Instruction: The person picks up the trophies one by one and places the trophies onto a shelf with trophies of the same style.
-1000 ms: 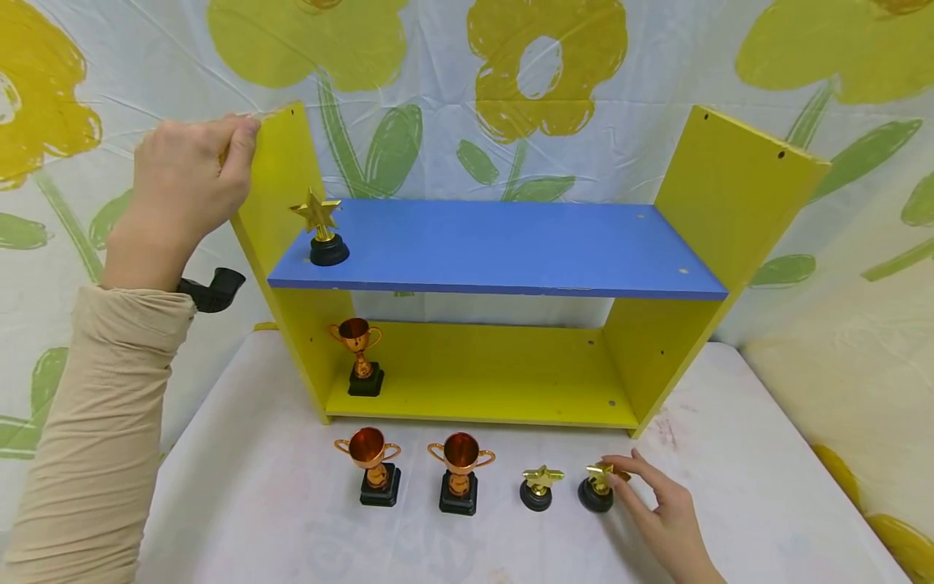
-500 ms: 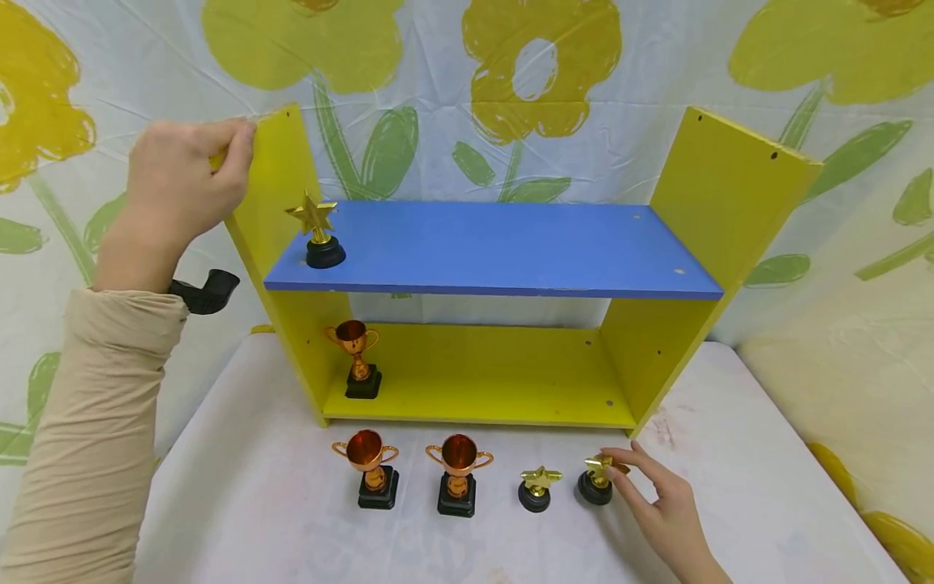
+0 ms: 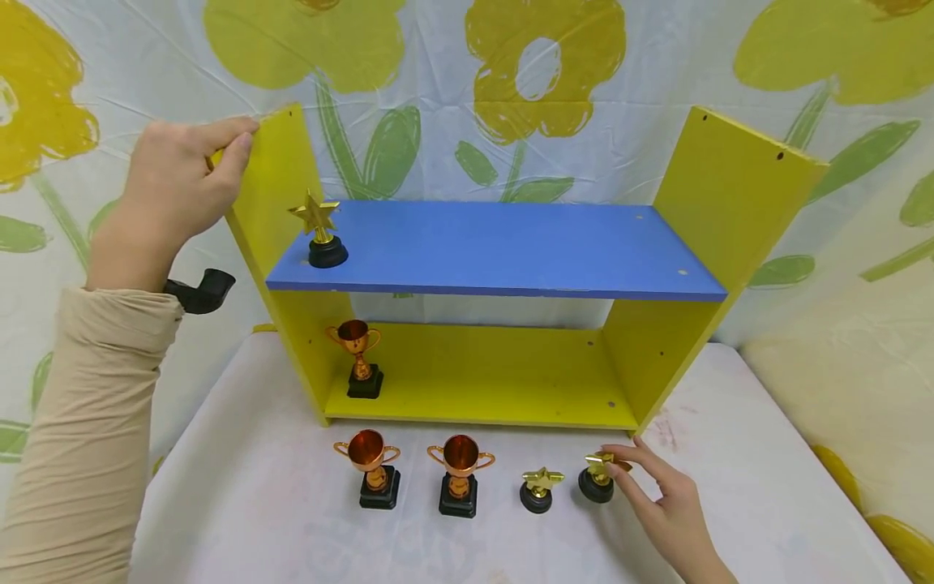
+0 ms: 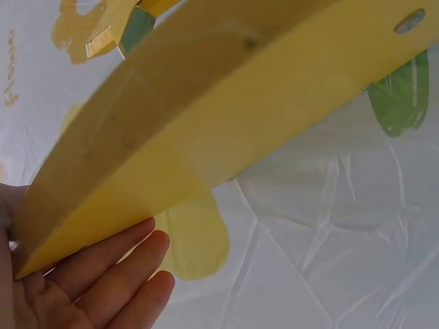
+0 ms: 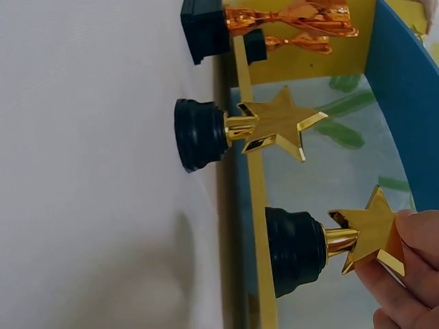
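Right wrist only: held trophy (image 5: 339,242) airborne

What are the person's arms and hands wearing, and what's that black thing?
The left hand wears no glove. Its arm has a long, wrinkly beige sleeve. At that wrist is a black, curved thing; I can't tell exactly what it is. The right hand is bare too, and no right sleeve shows.

Showed gold on star trophies (image 5: 370,229), copper on cups (image 3: 460,458), yellow and blue on shelving (image 3: 496,247), yellow flowers (image 3: 503,32) on white backdrop (image 3: 438,53).
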Demonstrator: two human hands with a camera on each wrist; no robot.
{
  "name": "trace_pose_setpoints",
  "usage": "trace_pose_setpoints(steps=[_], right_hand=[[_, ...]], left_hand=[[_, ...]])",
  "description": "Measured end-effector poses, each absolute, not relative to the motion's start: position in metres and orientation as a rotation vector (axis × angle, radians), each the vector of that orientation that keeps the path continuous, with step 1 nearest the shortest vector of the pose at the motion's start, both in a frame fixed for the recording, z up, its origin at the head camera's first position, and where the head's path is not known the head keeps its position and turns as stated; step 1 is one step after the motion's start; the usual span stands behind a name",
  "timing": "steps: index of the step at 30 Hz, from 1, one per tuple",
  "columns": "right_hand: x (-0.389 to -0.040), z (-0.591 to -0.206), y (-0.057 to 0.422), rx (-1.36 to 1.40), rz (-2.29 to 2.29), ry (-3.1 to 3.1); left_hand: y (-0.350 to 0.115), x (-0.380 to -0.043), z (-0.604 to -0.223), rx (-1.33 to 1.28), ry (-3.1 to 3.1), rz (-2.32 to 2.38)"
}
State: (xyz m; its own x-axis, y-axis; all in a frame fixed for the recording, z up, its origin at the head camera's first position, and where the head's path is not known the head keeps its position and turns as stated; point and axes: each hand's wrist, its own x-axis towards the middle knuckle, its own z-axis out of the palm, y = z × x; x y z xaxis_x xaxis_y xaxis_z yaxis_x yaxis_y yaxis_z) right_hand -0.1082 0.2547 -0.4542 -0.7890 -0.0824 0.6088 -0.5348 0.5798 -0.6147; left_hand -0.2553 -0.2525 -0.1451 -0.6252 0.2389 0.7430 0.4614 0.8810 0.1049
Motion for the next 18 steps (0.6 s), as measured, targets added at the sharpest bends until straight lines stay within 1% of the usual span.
trace_pose_setpoints(steps=[10, 18], right_hand=[[-0.107, -0.437, 0.248, 0.579, 1.110, -2.162], [-0.103, -0.428, 0.244, 0.493, 1.113, -2.228]], left_hand=[[-0.250, -0.251, -0.142, -0.503, -2.337, -0.347], [-0.251, -0.250, -0.142, -0.509, -2.349, -0.283]])
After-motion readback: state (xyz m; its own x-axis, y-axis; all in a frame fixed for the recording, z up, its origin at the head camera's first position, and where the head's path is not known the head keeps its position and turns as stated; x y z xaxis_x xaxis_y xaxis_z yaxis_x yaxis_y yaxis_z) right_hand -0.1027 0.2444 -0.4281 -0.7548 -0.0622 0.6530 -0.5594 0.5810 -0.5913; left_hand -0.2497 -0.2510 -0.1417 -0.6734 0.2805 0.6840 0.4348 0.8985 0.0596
